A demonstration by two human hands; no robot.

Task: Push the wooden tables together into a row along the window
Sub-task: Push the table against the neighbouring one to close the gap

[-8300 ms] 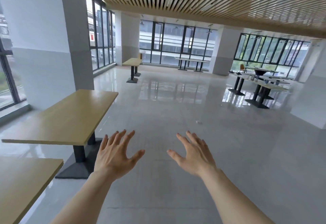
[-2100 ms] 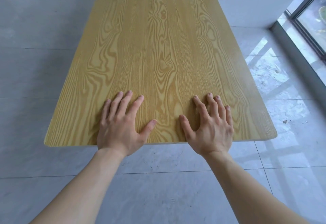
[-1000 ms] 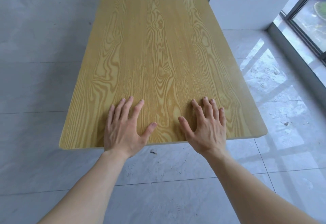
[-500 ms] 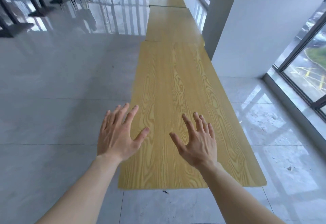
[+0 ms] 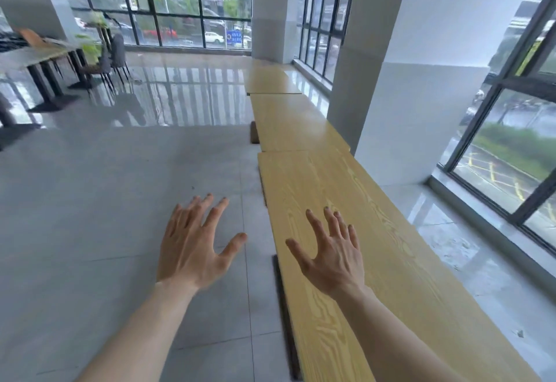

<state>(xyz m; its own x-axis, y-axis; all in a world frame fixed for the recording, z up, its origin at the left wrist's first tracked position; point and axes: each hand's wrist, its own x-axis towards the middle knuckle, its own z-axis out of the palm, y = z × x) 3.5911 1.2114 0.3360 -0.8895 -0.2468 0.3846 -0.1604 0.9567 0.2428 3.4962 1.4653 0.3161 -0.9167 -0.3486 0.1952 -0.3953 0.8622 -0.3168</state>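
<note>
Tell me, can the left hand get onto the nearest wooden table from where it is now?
Probably yes: the left hand hangs open over bare floor beside the nearest wooden table, with nothing between them.

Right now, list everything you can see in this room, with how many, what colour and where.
wooden tables: three, light yellow, end to end along the right windows
pillars: at least three, white, beside the tables
windows: dark-framed, right side and far wall
floor: grey glossy tiles
dark-legged tables: far left, count unclear
chairs: dark, far left
left hand: open, over the floor
right hand: open, above the nearest table
</note>
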